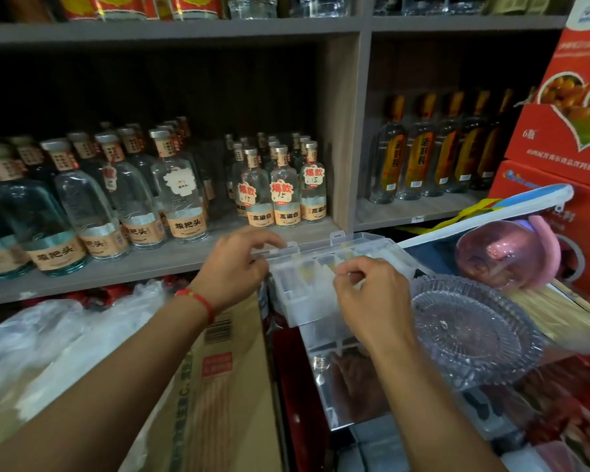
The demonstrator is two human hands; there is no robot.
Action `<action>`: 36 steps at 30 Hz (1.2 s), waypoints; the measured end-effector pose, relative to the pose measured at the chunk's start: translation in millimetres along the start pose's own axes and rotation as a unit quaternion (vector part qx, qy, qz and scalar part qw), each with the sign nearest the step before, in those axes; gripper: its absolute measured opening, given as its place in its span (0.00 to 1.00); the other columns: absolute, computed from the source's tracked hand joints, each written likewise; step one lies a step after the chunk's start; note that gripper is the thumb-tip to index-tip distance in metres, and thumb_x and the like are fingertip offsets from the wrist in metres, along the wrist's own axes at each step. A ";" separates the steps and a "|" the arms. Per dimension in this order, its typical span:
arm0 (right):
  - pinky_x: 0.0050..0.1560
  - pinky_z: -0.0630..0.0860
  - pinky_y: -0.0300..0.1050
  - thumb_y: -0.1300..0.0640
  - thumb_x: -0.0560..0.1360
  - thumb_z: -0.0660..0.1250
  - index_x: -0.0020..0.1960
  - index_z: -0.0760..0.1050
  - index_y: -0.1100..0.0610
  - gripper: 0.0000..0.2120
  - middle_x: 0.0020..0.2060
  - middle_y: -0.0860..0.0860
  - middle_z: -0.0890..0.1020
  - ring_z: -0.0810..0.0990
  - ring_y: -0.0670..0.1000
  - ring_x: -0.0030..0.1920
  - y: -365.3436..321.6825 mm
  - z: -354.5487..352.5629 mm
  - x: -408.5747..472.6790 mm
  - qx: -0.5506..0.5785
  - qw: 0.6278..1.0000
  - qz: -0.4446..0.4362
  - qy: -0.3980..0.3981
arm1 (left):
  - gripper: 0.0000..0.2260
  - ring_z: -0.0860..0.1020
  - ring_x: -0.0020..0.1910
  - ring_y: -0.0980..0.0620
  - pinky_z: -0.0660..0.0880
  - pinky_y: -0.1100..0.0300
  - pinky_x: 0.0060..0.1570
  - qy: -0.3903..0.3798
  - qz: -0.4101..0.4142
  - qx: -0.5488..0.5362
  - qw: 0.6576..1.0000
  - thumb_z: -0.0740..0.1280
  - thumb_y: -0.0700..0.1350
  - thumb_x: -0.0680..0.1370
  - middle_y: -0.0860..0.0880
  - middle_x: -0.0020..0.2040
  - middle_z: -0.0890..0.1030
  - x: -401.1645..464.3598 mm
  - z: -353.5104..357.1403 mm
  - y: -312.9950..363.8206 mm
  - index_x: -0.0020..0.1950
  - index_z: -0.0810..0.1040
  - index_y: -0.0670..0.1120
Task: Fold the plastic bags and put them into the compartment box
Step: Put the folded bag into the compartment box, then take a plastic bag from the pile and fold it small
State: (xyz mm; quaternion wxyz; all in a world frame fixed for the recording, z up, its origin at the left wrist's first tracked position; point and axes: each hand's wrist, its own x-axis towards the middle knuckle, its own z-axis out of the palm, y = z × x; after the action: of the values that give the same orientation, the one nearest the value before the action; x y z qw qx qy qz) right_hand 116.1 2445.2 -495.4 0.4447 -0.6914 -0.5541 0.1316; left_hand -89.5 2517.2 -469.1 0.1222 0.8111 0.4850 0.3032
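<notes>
A clear plastic compartment box (pixel 297 301) lies open in front of me, its lid (pixel 351 386) folded down toward me. Folded plastic bags (pixel 324 267) fill several of its compartments. My left hand (pixel 234 267) hovers at the box's far left corner with fingers curled, touching the rim. My right hand (pixel 368 291) is over the middle compartments and pinches a small folded piece of plastic between thumb and fingers. A heap of loose plastic bags (pixel 58 338) lies at the lower left.
Shelves with many glass liquor bottles (pixel 181 195) stand behind the box. A cardboard carton (pixel 218 386) sits under my left arm. A cut-glass dish (pixel 470 328), a pink glass globe (pixel 498 253), bamboo skewers (pixel 559 311) and red cartons (pixel 566 131) crowd the right.
</notes>
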 end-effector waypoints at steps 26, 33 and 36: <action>0.51 0.80 0.41 0.51 0.78 0.75 0.55 0.85 0.48 0.07 0.49 0.43 0.85 0.82 0.41 0.48 -104.2 170.1 -74.2 0.019 0.951 -0.212 -0.224 | 0.12 0.77 0.44 0.64 0.67 0.79 0.46 0.081 -0.209 0.047 0.973 0.71 0.39 0.79 0.58 0.44 0.82 -211.7 -83.8 -92.9 0.61 0.83 0.50; 0.41 0.74 0.35 0.47 0.77 0.74 0.45 0.85 0.48 0.06 0.39 0.42 0.84 0.80 0.41 0.44 -97.9 111.0 -57.8 0.129 0.960 -0.189 -0.161 | 0.10 0.77 0.48 0.61 0.69 0.76 0.45 0.216 -0.148 -0.007 0.965 0.71 0.38 0.79 0.59 0.44 0.81 -201.0 -87.0 -71.6 0.56 0.85 0.51; 0.45 0.75 0.44 0.43 0.78 0.71 0.40 0.83 0.49 0.13 0.39 0.46 0.82 0.79 0.46 0.42 -90.7 92.6 -54.1 0.159 0.958 -0.175 -0.163 | 0.09 0.77 0.50 0.58 0.70 0.72 0.49 0.230 -0.109 -0.045 0.966 0.72 0.46 0.80 0.59 0.50 0.80 -197.1 -82.7 -52.4 0.59 0.83 0.54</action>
State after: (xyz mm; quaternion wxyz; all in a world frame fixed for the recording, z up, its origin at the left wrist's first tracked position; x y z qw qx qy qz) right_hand -24.3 2439.9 -496.0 0.4683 -0.4728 -0.7037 0.2489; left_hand -245.4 2365.7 -503.4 0.0761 0.6553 0.5712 0.4884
